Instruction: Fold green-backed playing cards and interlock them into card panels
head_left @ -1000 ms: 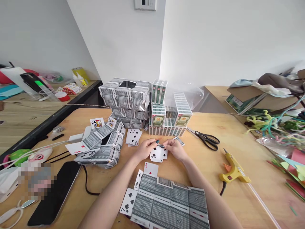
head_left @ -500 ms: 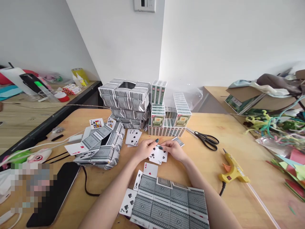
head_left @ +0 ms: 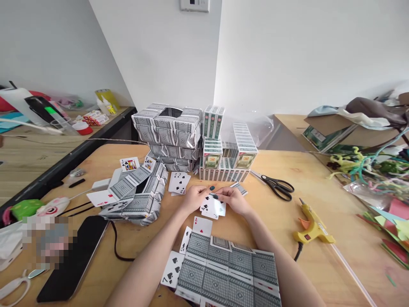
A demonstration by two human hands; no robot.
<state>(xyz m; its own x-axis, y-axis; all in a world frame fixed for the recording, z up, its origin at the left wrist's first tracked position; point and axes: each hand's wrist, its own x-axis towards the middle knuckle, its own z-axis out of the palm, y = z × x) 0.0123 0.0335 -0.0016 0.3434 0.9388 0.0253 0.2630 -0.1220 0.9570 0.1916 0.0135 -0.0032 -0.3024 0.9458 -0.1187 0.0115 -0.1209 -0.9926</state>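
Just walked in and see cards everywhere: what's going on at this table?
A person sits at a wooden table with both hands together over a few face-up spade cards. The left hand and right hand pinch them by the top edge. A flat sheet of joined cards lies nearest, a card-built box to the left, packs behind, scissors and a glue gun to the right.
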